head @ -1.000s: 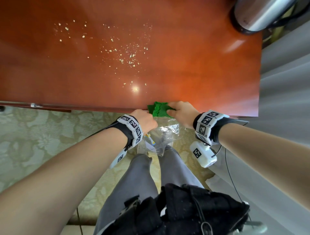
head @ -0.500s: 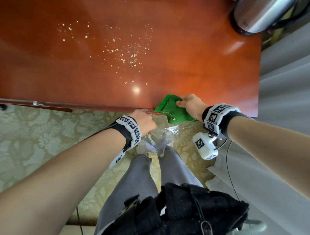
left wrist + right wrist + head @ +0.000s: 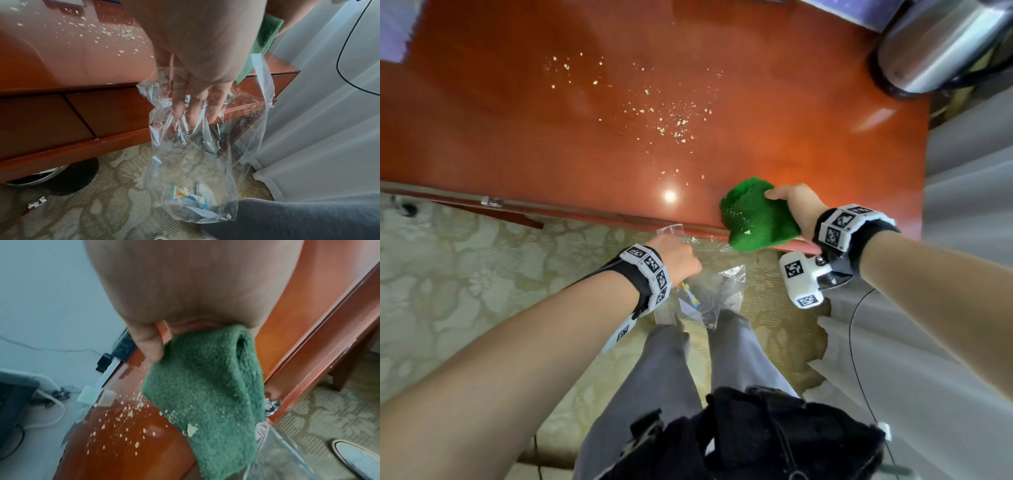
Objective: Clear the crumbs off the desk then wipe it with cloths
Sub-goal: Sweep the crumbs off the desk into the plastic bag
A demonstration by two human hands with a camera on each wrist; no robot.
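Observation:
Pale crumbs point(image 3: 671, 116) point(image 3: 115, 32) point(image 3: 123, 418) lie scattered over the red-brown desk point(image 3: 517, 137) point(image 3: 51, 65) point(image 3: 115, 456). My right hand point(image 3: 796, 205) point(image 3: 185, 305) grips a folded green cloth point(image 3: 756, 219) point(image 3: 207, 394) point(image 3: 265, 37), lifted just above the desk's front right edge, with a few crumbs stuck to it. My left hand point(image 3: 674, 257) point(image 3: 197, 73) holds the mouth of a clear plastic bag point(image 3: 709, 294) point(image 3: 195, 162) point(image 3: 287, 459) below the desk edge. The bag hangs down and holds wrappers at its bottom.
A steel kettle point(image 3: 941, 44) stands at the desk's back right corner. A pale curtain point(image 3: 969, 240) point(image 3: 329, 97) hangs along the right side. A cable point(image 3: 349, 48) runs over it. Below are patterned carpet point(image 3: 448, 274), my grey trousers point(image 3: 671, 377) and a white shoe point(image 3: 357, 456).
My right hand has lifted the green cloth off the desk edge and carried it right and slightly forward. The left hand and bag stay below the edge.

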